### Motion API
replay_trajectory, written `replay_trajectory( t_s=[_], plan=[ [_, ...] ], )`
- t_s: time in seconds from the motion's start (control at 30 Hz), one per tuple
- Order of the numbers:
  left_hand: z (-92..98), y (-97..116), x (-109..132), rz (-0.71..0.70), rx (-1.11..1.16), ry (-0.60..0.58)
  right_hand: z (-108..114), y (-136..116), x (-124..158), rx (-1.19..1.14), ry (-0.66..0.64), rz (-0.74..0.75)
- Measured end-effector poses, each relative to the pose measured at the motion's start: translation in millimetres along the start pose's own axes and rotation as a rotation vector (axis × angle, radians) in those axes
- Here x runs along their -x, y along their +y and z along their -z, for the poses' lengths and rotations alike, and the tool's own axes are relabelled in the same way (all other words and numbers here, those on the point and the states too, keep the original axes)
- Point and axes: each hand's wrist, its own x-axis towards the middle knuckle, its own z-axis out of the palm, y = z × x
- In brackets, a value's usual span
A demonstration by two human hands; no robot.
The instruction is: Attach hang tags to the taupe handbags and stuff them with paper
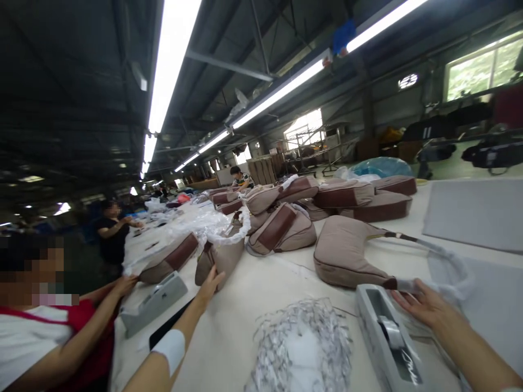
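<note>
My left hand [207, 291] grips the lower side of a taupe handbag [231, 261] whose strap is wrapped in white film. On the right, my right hand [427, 307] is open, palm turned up, its fingers beside the wrapped strap [463, 272] of another taupe handbag [343, 250]. That bag lies flat with dark brown trim along its edge. Whether my right fingers touch the strap I cannot tell. Just left of my right hand stands a grey tape dispenser [392, 332] with a roll in it.
A bundle of silvery-white strips [302, 348] lies in front of me. More taupe handbags with brown bases [343, 193] are heaped farther back. At left, a co-worker's hand [125, 284] is near a bag and a second tape dispenser [155, 302]. Grey sheets [474, 212] lie at right.
</note>
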Motion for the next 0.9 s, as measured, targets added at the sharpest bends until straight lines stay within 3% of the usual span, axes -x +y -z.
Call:
replay_trajectory(
  t_s=[0.1,0.27,0.37,0.47,0.57,0.67,0.77,0.9],
  plan=[
    [-15.4,1.4,-14.0,-0.014,0.013,-0.061,-37.2,-17.0,14.2,-0.075,-0.052,0.096],
    [-33.8,9.5,-15.3,-0.052,0.027,-0.122,-132.3,-53.4,68.8,-0.084,-0.316,0.345],
    [-57.6,27.0,16.5,-0.161,0.06,-0.163,-185.2,-68.3,110.5,-0.044,-0.471,0.454],
    [-81.3,61.9,71.4,-0.338,0.147,-0.276,-215.6,-79.7,161.6,-0.005,-0.607,0.516],
    [-82.9,106.0,128.2,-0.476,0.418,-0.409,-221.7,-87.8,222.8,0.048,-0.744,0.575],
    [-55.3,132.4,170.1,-0.513,0.621,-0.366,-210.7,-88.5,287.5,0.04,-0.858,0.68],
    [-15.3,127.8,192.3,-0.525,0.67,-0.313,-190.8,-80.8,350.0,0.028,-0.949,0.733],
    [37.2,104.6,199.1,-0.469,0.893,-0.273,-167.0,-71.4,428.7,0.182,-1.093,0.79]
  ],
)
